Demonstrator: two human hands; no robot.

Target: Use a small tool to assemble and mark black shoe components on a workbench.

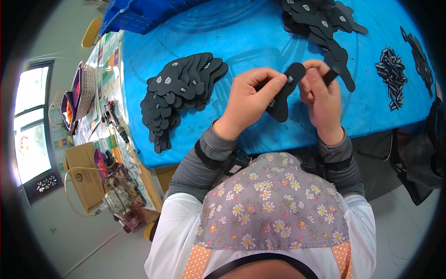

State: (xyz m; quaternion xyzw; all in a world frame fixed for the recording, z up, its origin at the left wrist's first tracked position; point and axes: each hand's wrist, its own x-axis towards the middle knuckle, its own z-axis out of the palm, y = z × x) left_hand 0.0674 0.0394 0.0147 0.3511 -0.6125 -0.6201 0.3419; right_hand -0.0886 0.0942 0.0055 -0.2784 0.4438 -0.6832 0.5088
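My left hand [248, 100] pinches a flat black cut-out piece [280, 109] between thumb and fingers, above the blue table cover. The piece has rounded, lobed ends and small white markings. Close by its upper end is my right hand [324, 102], fingers closed, with a short dark strip [331, 76] sticking out between them. What the strip belongs to is partly hidden by the fingers. On the left, a fanned pile of similar black pieces [176, 86] lies overlapped. More black pieces [316, 21] are heaped at the far right of centre, trailing toward my right hand.
A blue plastic crate [139, 16] stands at the far left of the blue-covered table [251, 42]. To the right lie a heap of small black-and-grey strips [392, 76] and another row of black pieces [420, 60]. A side bench at left carries a white basket [86, 90].
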